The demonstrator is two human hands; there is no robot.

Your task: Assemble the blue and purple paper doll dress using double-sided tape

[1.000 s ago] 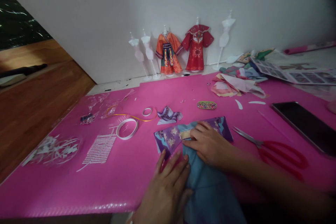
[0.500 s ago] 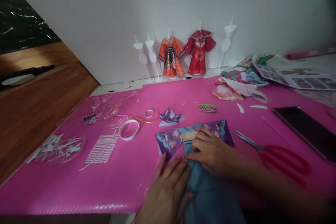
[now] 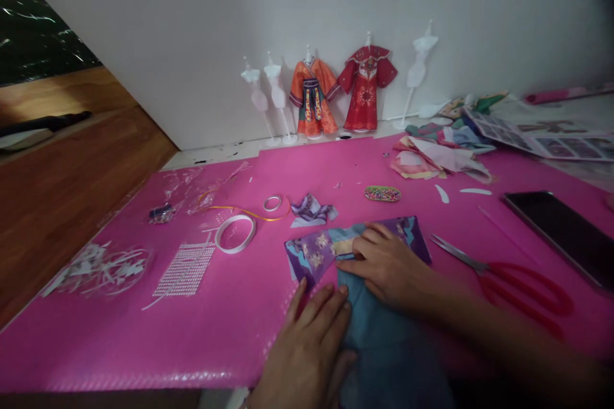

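A doll-sized robe [image 3: 367,313], with purple flowered sleeves [image 3: 314,252] and a long blue lower part, lies spread over the pink mat. My left hand [image 3: 307,335] rests palm down at its left edge, fingers stretched out. Bent fingers of my right hand [image 3: 386,265] press together on the robe's cream-coloured middle band [image 3: 343,247]; the thumb is hidden. Just beyond the robe is a small crumpled purple cloth piece [image 3: 311,211]. Red-handled scissors [image 3: 484,267] lie partly open to the right of my right hand.
Two rolls of tape, one larger [image 3: 236,234], a sheet of stick-on gems [image 3: 185,270] and a bag of white strips [image 3: 103,271] are at left. A phone [image 3: 566,233] and cloth scraps [image 3: 432,163] sit at right. Doll forms, two with a red gown [image 3: 367,92] and orange robe [image 3: 314,99], line the wall.
The view has shifted slightly. My right hand stays on the robe's middle band, and my left hand remains flat at its edge.
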